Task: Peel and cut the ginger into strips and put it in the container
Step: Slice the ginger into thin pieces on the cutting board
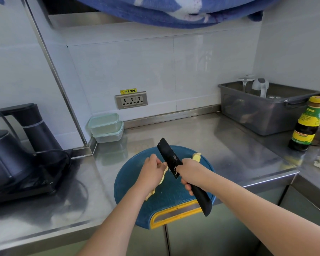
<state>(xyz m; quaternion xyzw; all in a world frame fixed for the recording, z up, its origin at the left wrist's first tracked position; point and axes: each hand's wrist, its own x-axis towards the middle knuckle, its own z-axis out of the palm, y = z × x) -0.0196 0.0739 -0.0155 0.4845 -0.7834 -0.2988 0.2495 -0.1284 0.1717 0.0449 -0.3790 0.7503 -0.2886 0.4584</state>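
Observation:
A round blue cutting board (170,193) with a yellow handle lies at the counter's front edge. My left hand (152,172) holds pale yellow peeled ginger (164,173) down on the board; most of it is hidden under the fingers. My right hand (189,172) grips the handle of a black cleaver (169,157), whose blade points away and sits right beside the ginger. Another ginger piece (196,156) lies at the board's far right edge, and yellow scraps (150,194) lie under my left wrist. Two stacked lidded containers (106,127) stand in the back corner.
A black kettle on its base (13,156) with a cord fills the left counter. A grey plastic bin (262,109) holding glassware stands back right, with a dark sauce bottle (308,124) in front of it. A wall socket (131,100) sits behind the board.

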